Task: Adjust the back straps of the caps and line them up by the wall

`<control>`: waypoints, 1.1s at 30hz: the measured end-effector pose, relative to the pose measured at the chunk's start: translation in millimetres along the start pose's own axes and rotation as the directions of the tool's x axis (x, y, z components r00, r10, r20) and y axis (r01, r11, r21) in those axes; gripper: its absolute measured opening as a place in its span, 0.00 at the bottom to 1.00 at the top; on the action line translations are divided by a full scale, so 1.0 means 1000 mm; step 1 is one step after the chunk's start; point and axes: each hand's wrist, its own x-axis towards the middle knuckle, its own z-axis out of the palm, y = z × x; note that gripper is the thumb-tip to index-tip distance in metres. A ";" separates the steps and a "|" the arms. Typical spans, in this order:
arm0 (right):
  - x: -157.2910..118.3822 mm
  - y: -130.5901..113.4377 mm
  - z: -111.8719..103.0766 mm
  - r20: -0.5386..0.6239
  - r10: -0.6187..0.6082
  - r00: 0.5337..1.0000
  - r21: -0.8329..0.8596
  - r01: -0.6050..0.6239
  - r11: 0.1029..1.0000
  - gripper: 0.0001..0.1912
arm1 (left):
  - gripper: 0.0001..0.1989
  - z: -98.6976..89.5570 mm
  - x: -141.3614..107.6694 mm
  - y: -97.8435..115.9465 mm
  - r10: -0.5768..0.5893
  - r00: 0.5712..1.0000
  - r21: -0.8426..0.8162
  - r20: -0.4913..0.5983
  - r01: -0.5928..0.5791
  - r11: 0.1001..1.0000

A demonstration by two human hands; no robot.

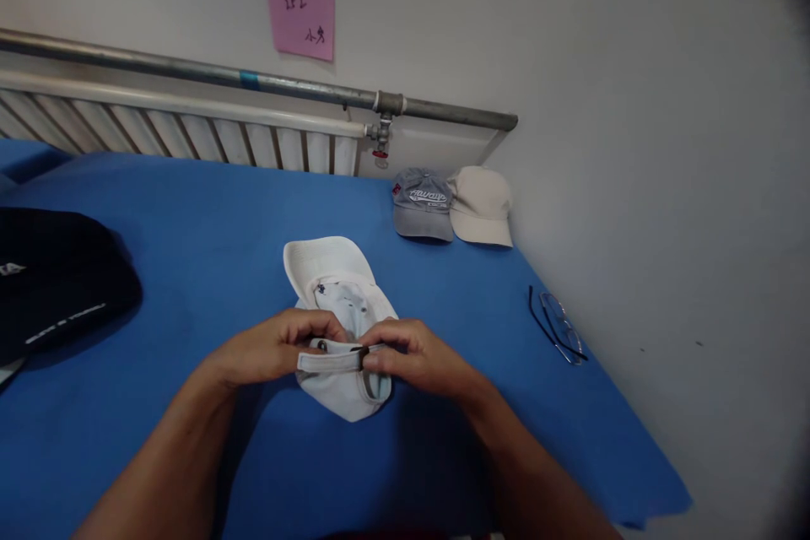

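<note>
From where I stand, the white cap (355, 310) is about midway across the blue-covered desk (218, 219), turned open side up, with its brim pointing away from the person toward the wall (623, 126). I can't tell whether it rests fully on the cloth or is lifted a little. The left hand (275, 348) comes in from one side, its grip closed on the near end of the back strap (332, 363); the right hand (418, 356) meets it from the other, its grip pinched on the strap beside the dark buckle (363, 357). The two hands are close together, just apart.

Blue cloth runs on past the brim to the far edge, where the radiator (291, 150) stands below a metal pipe (177, 66). Near that edge's right end, a gray cap (422, 207) and a beige cap (482, 207) sit side by side, touching, the beige one near the corner by the wall. From there the right edge slants outward toward the person, and folded glasses (559, 326) lie close along it, well apart from the right hand. On the left, a dark navy item (63, 278) with white lettering runs out of view, a band of cloth between it and the left forearm.
</note>
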 end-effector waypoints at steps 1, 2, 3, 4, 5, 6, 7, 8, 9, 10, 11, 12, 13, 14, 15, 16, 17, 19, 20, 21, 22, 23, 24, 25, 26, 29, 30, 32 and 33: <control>0.000 0.000 0.001 -0.010 -0.002 1.000 -0.003 0.002 1.000 0.09 | 0.08 -0.001 0.000 -0.001 0.007 1.000 0.007 0.007 -0.007 1.000; 0.000 -0.001 0.003 -0.025 -0.008 1.000 -0.006 0.008 1.000 0.08 | 0.08 -0.001 -0.001 -0.002 0.013 1.000 0.013 0.014 -0.013 1.000; 0.001 -0.001 0.005 -0.043 -0.015 0.999 -0.008 0.014 1.000 0.07 | 0.09 -0.002 -0.001 -0.003 0.012 1.000 0.022 0.026 -0.013 1.000; 0.001 -0.001 0.006 -0.060 -0.018 0.998 -0.008 0.017 1.000 0.06 | 0.11 -0.002 -0.001 -0.004 0.005 0.999 0.035 0.042 -0.007 0.999; 0.001 -0.002 0.007 -0.074 -0.016 0.997 -0.006 0.015 1.000 0.06 | 0.13 -0.003 -0.002 -0.004 -0.007 0.998 0.056 0.059 0.004 0.998; 0.001 -0.002 0.008 -0.081 -0.009 0.997 0.002 0.009 1.000 0.06 | 0.15 -0.004 -0.003 -0.004 -0.022 0.997 0.082 0.079 0.015 0.996; 0.001 -0.002 0.008 -0.083 0.001 0.997 0.014 0.000 1.000 0.06 | 0.18 -0.005 -0.004 -0.004 -0.033 0.995 0.111 0.099 0.022 0.994; 0.001 -0.002 0.008 -0.080 0.009 0.997 0.028 -0.007 1.000 0.06 | 0.22 -0.006 -0.004 -0.004 -0.041 0.993 0.139 0.115 0.025 0.990; 0.001 -0.002 0.008 -0.077 0.014 0.997 0.041 -0.011 0.999 0.07 | 0.25 -0.006 -0.005 -0.003 -0.044 0.991 0.163 0.128 0.022 0.986; 0.001 -0.002 0.008 -0.075 0.013 0.997 0.049 -0.010 0.999 0.07 | 0.28 -0.007 -0.006 -0.002 -0.040 0.990 0.182 0.137 0.014 0.983; 0.001 -0.002 0.008 -0.075 0.010 0.997 0.053 -0.006 0.999 0.07 | 0.30 -0.007 -0.007 -0.002 -0.035 0.989 0.196 0.146 0.006 0.981; 0.001 -0.002 0.008 -0.078 0.006 0.997 0.050 -0.002 0.999 0.07 | 0.32 -0.006 -0.007 -0.001 -0.033 0.988 0.204 0.153 0.002 0.979; 0.001 -0.002 0.008 -0.084 0.003 0.996 0.045 0.001 0.999 0.07 | 0.33 -0.005 -0.007 0.000 -0.037 0.987 0.213 0.153 0.004 0.977; 0.002 -0.001 0.008 -0.090 0.002 0.996 0.039 0.002 0.999 0.06 | 0.34 -0.003 -0.007 0.001 -0.046 0.988 0.225 0.146 0.012 0.974; 0.002 -0.001 0.008 -0.096 0.003 0.995 0.034 0.000 0.999 0.06 | 0.33 -0.001 -0.006 0.002 -0.056 0.990 0.245 0.132 0.022 0.969; 0.002 0.000 0.008 -0.101 0.005 0.995 0.029 -0.002 1.000 0.06 | 0.33 0.001 -0.005 0.003 -0.065 0.991 0.274 0.113 0.032 0.961; 0.002 0.001 0.008 -0.105 0.006 0.994 0.027 -0.003 1.000 0.07 | 0.33 0.004 -0.004 0.004 -0.071 0.993 0.306 0.093 0.039 0.951; 0.003 0.003 0.008 -0.109 0.009 0.994 0.029 -0.006 1.000 0.07 | 0.33 0.009 -0.002 0.005 -0.068 0.995 0.361 0.070 0.039 0.932; 0.003 0.003 0.008 -0.112 0.010 0.994 0.031 -0.006 0.999 0.08 | 0.33 0.011 -0.002 0.005 -0.065 0.996 0.371 0.067 0.035 0.928; 0.003 0.003 0.008 -0.119 0.009 0.993 0.032 -0.006 0.999 0.08 | 0.33 0.011 -0.002 0.005 -0.060 0.996 0.372 0.062 0.032 0.928; 0.003 0.003 0.008 -0.127 0.010 0.992 0.032 -0.006 0.999 0.08 | 0.33 0.011 -0.002 0.004 -0.056 0.997 0.364 0.058 0.031 0.931; 0.003 0.003 0.008 -0.131 0.010 0.991 0.031 -0.006 0.999 0.08 | 0.34 0.009 -0.003 0.004 -0.053 0.997 0.347 0.059 0.029 0.937; 0.003 0.002 0.008 -0.131 0.008 0.991 0.031 -0.004 1.000 0.08 | 0.35 0.007 -0.004 0.004 -0.045 0.997 0.324 0.067 0.020 0.946; 0.002 0.001 0.008 -0.130 0.004 0.992 0.032 0.000 0.999 0.08 | 0.37 0.004 -0.005 0.003 -0.026 0.996 0.294 0.090 -0.002 0.956; 0.002 0.000 0.009 -0.126 0.000 0.992 0.032 0.004 0.999 0.07 | 0.39 0.001 -0.006 0.003 -0.001 0.992 0.257 0.128 -0.032 0.966; 0.002 0.001 0.010 -0.115 -0.017 0.993 -0.016 0.016 1.000 0.07 | 0.38 -0.003 -0.005 0.003 0.043 0.975 0.179 0.220 -0.084 0.980; 0.002 0.002 0.011 -0.114 -0.016 0.993 -0.048 0.010 0.999 0.07 | 0.35 -0.002 -0.003 0.003 0.019 0.979 0.199 0.203 -0.060 0.978; 0.002 0.006 0.013 -0.113 -0.001 0.994 -0.107 -0.012 0.994 0.08 | 0.25 0.005 0.003 0.002 -0.052 0.993 0.315 0.106 0.016 0.949; 0.002 0.008 0.014 -0.120 0.010 0.993 -0.128 -0.026 0.991 0.08 | 0.22 0.009 0.006 0.001 -0.070 0.997 0.376 0.043 0.049 0.925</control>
